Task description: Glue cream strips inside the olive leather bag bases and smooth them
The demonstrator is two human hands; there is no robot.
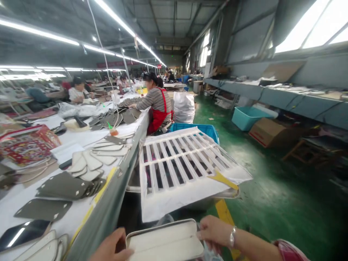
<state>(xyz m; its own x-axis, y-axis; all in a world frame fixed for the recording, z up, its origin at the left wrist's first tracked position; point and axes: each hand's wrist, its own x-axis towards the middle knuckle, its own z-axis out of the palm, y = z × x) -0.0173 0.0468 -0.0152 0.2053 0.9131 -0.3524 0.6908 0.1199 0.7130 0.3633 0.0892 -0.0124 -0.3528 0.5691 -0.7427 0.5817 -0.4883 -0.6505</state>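
Low in front of me is a cream, flat rectangular piece (163,242) with rounded corners, a darker rim and a line along its length. My left hand (112,247) grips its left end, thumb on the face and fingers around the edge. At the right end, my right hand (213,231), with a bracelet at the wrist, pinches the edge. Clear plastic (210,253) hangs below the right fingers; whether they hold it too, I cannot tell. Just beyond lies a white slatted rack (174,203) with a yellow strip (224,179) on its corner.
On my left runs a long white-topped table (95,136) with fanned cream pieces (89,163), dark grey pieces (61,185) and a small glue bottle (112,130). A co-worker in a red apron (160,116) sits ahead. Blue bins (247,117) and a cardboard box (268,132) stand right.
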